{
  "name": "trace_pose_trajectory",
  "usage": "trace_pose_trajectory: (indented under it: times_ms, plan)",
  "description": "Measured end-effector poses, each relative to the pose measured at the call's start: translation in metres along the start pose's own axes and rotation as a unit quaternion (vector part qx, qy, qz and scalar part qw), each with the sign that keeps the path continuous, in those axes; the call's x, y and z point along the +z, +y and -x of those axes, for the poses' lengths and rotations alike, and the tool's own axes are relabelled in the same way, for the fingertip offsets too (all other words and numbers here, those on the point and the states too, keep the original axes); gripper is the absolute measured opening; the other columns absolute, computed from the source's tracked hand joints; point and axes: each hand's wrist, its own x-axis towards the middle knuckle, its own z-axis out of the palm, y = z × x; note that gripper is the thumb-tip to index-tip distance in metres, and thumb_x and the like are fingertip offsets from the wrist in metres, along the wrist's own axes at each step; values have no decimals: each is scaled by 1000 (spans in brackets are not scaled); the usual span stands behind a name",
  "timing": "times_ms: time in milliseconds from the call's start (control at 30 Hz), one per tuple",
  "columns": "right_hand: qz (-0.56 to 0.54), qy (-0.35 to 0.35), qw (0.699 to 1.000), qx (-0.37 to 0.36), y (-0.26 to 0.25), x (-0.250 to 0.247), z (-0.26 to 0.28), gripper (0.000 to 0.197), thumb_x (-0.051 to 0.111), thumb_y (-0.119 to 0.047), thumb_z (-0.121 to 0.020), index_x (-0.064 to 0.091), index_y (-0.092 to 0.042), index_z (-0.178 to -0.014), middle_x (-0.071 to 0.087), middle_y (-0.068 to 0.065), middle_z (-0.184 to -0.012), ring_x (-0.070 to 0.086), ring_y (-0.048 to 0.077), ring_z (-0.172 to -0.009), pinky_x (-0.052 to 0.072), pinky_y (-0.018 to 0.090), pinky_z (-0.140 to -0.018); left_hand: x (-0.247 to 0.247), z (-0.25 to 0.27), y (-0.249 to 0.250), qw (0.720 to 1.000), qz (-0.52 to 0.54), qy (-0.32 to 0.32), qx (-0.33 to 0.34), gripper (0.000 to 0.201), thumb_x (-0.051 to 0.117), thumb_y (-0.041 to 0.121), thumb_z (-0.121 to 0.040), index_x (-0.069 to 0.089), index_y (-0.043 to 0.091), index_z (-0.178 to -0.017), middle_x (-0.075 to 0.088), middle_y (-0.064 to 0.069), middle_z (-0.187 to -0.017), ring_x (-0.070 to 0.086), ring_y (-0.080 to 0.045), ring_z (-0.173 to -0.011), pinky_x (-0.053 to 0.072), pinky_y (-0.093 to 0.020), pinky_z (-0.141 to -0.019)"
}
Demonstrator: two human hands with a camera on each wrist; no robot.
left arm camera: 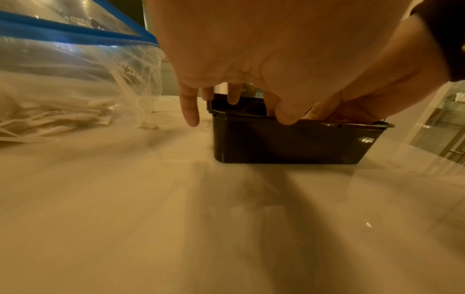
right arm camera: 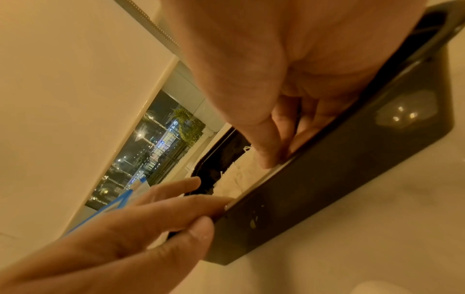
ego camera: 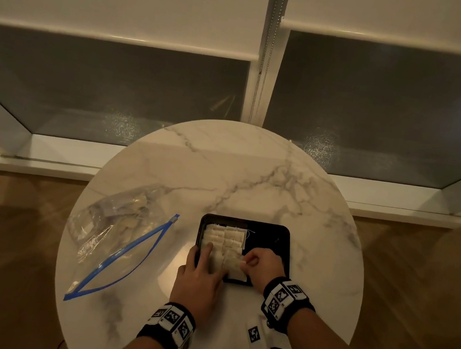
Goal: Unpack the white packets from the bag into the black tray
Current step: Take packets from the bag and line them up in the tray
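Observation:
The black tray (ego camera: 279,236) sits near the middle of the round marble table (ego camera: 253,178). Rows of white packets (ego camera: 223,238) fill its left half. My right hand (ego camera: 251,263) pinches one white packet (ego camera: 235,262) at the tray's near edge, thumb against fingers (right arm camera: 274,143). With straight fingers, my left hand (ego camera: 203,260) rests on the packets at the tray's near left corner, and its thumb touches the tray's rim (left arm camera: 314,124). The clear bag (ego camera: 117,235) with a blue zip lies open to the left and holds more packets (left arm camera: 62,119).
A small white marker block (ego camera: 257,340) lies on the table by my right wrist. The table's round edge (ego camera: 68,239) runs just left of the bag. Windows with half-lowered blinds (ego camera: 123,6) stand behind, and wood floor surrounds the table.

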Motion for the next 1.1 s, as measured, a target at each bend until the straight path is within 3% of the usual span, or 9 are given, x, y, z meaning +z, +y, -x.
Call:
trace_pose_trajectory:
  times_ms: [133, 300, 367, 500, 633, 767, 1000, 1100]
  plan:
    - [15, -11, 1000, 11, -3, 2, 1, 13, 75, -16, -80, 67, -22, -73, 65, -6, -69, 61, 5, -66, 39, 7, -50, 1, -2, 0, 1000, 6, -5, -1, 41, 31, 49, -104, 48, 40, -140, -4, -7, -168, -4, -41, -151, 27, -47, -116]
    - [9, 12, 1000, 18, -3, 2, 0, 19, 79, -19, -75, 60, -22, -79, 64, -3, -73, 61, 11, -69, 41, 13, -52, 1, -2, -1, 1000, 9, -3, -3, 41, 30, 49, -104, 53, 38, -136, -2, -7, -168, -2, -40, -151, 27, -45, -116]
    - [-1, 42, 999, 22, -3, 1, 0, 23, 79, -22, -75, 60, -20, -87, 63, -2, -74, 58, 10, -68, 44, 16, -56, 0, -2, 0, 1000, 14, 1, -5, 42, 30, 49, -104, 55, 37, -134, -2, -7, -168, -2, -40, -152, 27, -45, -116]
    - [15, 38, 998, 42, -4, 5, -4, 27, 77, -26, -79, 67, -15, -102, 70, 3, -93, 65, 16, -88, 54, 23, -78, 2, -1, 0, 1000, 22, 7, -5, 42, 31, 49, -103, 60, 35, -129, 4, -8, -168, 2, -40, -152, 28, -45, -115]
    - [4, 26, 998, 50, -8, 8, -6, 24, 72, -20, -82, 68, -16, -105, 71, 4, -100, 65, 17, -93, 51, 21, -77, 8, -3, -2, 998, 6, 54, -11, 48, 28, 53, -95, 71, 36, -108, 30, -11, -162, 26, -44, -146, 44, -49, -103]
    - [-15, 28, 997, 65, -11, 8, -6, 24, 61, -12, -85, 70, -18, -107, 68, 5, -107, 63, 21, -95, 48, 20, -72, 8, -4, 0, 998, 44, 36, -2, 41, 32, 49, -101, 65, 33, -120, 11, -8, -167, 5, -40, -152, 29, -46, -115]
    - [-36, 37, 996, 78, -14, 6, -4, 26, 62, -14, -83, 69, -20, -108, 69, 4, -104, 65, 22, -94, 56, 29, -80, 2, -1, 1, 994, 89, 58, -20, 36, 37, 44, -101, 59, 28, -125, 11, -7, -166, 4, -32, -152, 26, -42, -117]
    - [-38, 55, 995, 74, -15, 5, -3, 24, 61, -12, -85, 67, -17, -107, 66, 4, -104, 64, 23, -98, 53, 25, -80, 0, 3, -3, 988, 123, 90, -31, 38, 42, 41, -99, 52, 27, -132, 15, -6, -165, 9, -29, -151, 26, -40, -118]
